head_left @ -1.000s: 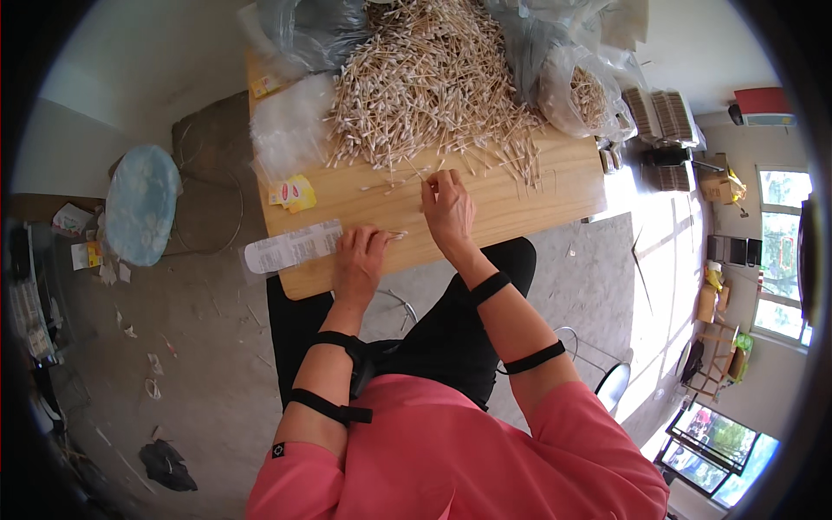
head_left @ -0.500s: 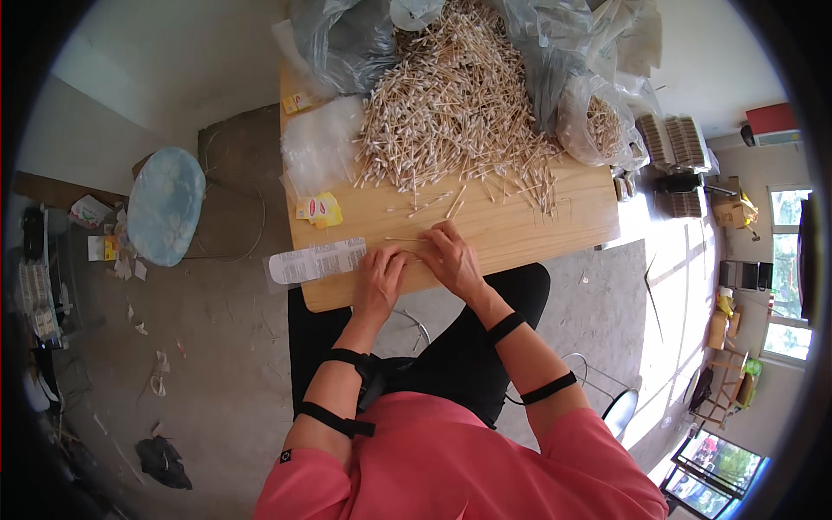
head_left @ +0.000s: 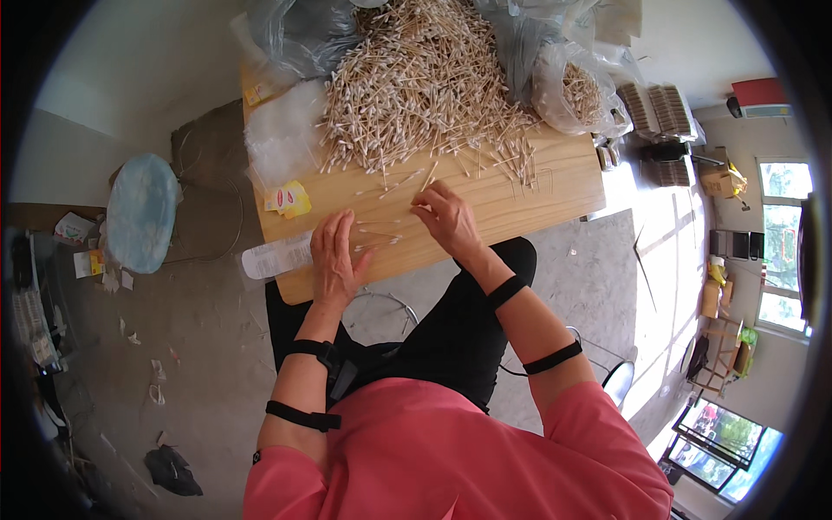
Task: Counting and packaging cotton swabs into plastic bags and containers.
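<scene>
1. Head view: the left hand [head_left: 334, 260] lies flat on the wooden table [head_left: 555, 186] near its front edge, fingers spread and loosely extended over a few loose cotton swabs [head_left: 381, 234]; it grips nothing that I can make out
2. Same view: the right hand [head_left: 446, 217] sits just right of those swabs, its fingers curled together at the tips as if pinching one or two thin sticks, though what lies between them is too small to tell
3. The step in hand looks like gathering single swabs off the table and lining them up between the hands; the next move would call for a fine pinch and keeping the sticks parallel
4. The swabs are thin pale wooden sticks with small white tips; the big pile [head_left: 425, 82] fills the table's far edge, with strays trailing toward the hands
5. A clear plastic bag [head_left: 576, 91] holding more swabs stands at the far right corner; a small yellow packet [head_left: 290, 199] and a clear flat sleeve [head_left: 277, 257] lie by the left edge
</scene>
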